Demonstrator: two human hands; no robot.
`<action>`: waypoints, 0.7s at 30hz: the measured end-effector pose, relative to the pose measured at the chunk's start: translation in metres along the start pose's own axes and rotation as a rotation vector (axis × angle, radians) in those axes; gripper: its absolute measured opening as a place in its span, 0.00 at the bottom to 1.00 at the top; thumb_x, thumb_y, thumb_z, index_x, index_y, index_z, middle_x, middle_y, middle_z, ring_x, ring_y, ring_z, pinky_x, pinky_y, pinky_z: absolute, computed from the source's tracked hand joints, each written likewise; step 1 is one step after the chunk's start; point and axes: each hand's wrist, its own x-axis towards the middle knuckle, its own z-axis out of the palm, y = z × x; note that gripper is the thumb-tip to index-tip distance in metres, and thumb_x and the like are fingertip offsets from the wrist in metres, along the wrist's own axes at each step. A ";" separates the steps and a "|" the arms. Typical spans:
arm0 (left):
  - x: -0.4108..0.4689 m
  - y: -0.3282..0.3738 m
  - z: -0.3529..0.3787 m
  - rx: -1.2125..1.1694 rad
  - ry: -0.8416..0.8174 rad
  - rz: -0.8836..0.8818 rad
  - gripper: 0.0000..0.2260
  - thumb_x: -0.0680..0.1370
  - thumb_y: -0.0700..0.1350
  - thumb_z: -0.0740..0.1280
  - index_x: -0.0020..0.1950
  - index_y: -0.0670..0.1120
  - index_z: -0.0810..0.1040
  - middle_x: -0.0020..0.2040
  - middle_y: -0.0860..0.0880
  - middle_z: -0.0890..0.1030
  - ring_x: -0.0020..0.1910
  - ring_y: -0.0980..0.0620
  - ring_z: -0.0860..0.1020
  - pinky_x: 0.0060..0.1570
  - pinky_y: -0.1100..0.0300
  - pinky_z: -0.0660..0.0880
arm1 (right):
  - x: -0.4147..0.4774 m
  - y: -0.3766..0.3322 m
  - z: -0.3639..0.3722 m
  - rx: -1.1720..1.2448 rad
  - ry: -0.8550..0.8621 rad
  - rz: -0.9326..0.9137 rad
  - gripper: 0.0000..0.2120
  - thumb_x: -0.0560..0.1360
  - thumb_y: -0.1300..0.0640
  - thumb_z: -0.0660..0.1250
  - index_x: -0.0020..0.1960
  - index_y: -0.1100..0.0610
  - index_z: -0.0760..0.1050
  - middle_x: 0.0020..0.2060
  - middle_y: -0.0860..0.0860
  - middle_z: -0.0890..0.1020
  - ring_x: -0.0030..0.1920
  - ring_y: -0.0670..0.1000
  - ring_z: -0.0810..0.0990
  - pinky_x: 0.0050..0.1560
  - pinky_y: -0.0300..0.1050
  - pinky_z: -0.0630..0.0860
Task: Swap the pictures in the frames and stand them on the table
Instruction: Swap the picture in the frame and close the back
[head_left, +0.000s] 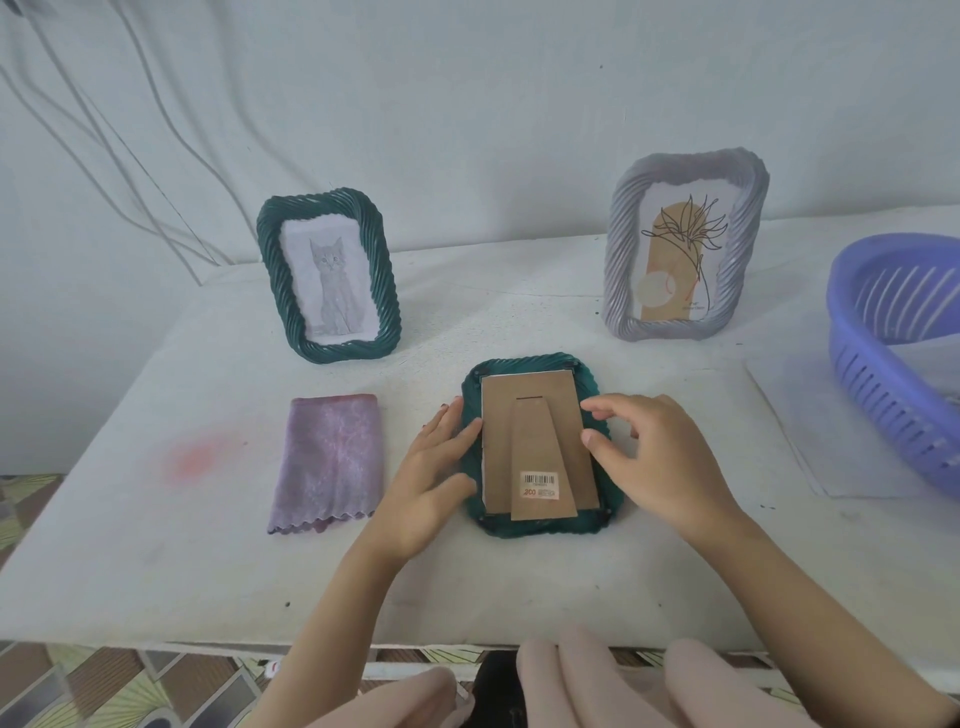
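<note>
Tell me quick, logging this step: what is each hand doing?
Left hand: open, fingers resting on the face-down green frame's left edge.
Right hand: open, fingertips on its cardboard backing.

Probably a home: a white cloth-covered worktop (156, 519) against a plain wall, patterned floor tiles (93, 686), a purple slotted plastic basket (893, 353).
</note>
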 end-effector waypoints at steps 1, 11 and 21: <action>0.000 0.001 0.000 -0.043 0.020 -0.017 0.30 0.69 0.51 0.60 0.72 0.50 0.65 0.76 0.55 0.54 0.74 0.63 0.49 0.74 0.58 0.47 | 0.002 0.001 0.000 -0.008 0.003 -0.017 0.15 0.72 0.52 0.68 0.59 0.49 0.76 0.52 0.45 0.81 0.49 0.44 0.69 0.47 0.38 0.67; 0.011 0.010 0.001 0.199 0.027 0.073 0.41 0.65 0.65 0.70 0.71 0.61 0.51 0.73 0.60 0.50 0.72 0.64 0.46 0.68 0.66 0.46 | 0.015 0.001 -0.002 -0.156 -0.189 -0.162 0.36 0.65 0.34 0.68 0.69 0.45 0.64 0.67 0.42 0.70 0.62 0.48 0.65 0.56 0.39 0.60; 0.023 0.009 0.001 0.331 -0.024 0.028 0.50 0.64 0.63 0.72 0.76 0.51 0.47 0.77 0.51 0.43 0.74 0.57 0.39 0.71 0.58 0.40 | 0.021 0.007 0.008 -0.196 -0.144 -0.159 0.41 0.64 0.26 0.53 0.70 0.47 0.62 0.67 0.44 0.70 0.61 0.50 0.67 0.57 0.40 0.60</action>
